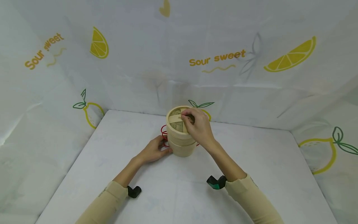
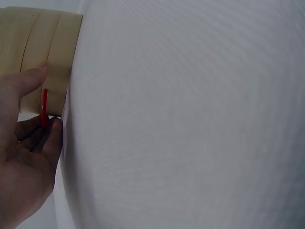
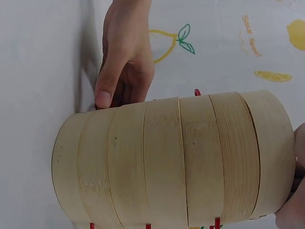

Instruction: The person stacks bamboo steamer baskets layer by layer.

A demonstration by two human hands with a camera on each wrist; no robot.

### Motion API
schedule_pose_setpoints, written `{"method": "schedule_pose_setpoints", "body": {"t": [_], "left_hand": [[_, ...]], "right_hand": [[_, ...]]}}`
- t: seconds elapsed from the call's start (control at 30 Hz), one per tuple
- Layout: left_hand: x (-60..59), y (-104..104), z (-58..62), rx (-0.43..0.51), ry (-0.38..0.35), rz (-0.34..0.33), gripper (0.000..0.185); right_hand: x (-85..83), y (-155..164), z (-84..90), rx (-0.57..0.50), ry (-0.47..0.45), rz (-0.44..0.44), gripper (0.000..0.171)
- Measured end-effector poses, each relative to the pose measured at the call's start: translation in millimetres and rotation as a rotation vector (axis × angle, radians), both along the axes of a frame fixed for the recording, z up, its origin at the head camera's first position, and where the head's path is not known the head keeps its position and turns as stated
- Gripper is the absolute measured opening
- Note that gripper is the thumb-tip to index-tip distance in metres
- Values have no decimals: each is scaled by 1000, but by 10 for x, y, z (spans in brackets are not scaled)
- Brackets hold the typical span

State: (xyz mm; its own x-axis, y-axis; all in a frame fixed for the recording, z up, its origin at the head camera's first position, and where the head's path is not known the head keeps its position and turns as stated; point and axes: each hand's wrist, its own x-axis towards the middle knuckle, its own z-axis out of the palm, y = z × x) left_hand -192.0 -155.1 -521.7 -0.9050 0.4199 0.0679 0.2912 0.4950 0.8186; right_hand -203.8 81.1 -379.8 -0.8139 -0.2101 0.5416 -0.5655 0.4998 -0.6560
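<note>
A tall stack of round bamboo steamer baskets (image 1: 182,149) stands upright near the back of the table. Its woven lid (image 1: 176,126) sits on top, crossed by flat bamboo strips. My right hand (image 1: 199,126) comes from above and pinches the strip handle at the lid's centre. Low on the stack's left side, my left hand (image 1: 152,150) holds the bottom basket. In the left wrist view, its thumb lies on the basket wall while the other fingers curl behind, by a red loop handle (image 2: 45,107). The right wrist view shows the stacked tiers (image 3: 162,162) side-on.
The white-covered table (image 1: 251,174) spreads out around the stack. Close behind it rises a white backdrop (image 1: 134,77) printed with lemons and lettering. Red loop handles (image 1: 163,132) stick out from the stack's sides.
</note>
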Motion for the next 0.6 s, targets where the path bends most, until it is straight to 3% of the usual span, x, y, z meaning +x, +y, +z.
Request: {"method": "schedule_pose_setpoints", "body": {"t": [0.4, 0.6], "left_hand": [[-66, -55, 16, -21, -27, -25, 68], [-55, -135, 111, -26, -65, -42, 70]], "right_hand": [[3, 170, -20, -55, 65, 38, 15], [57, 422, -31, -48, 130, -5, 15]]}}
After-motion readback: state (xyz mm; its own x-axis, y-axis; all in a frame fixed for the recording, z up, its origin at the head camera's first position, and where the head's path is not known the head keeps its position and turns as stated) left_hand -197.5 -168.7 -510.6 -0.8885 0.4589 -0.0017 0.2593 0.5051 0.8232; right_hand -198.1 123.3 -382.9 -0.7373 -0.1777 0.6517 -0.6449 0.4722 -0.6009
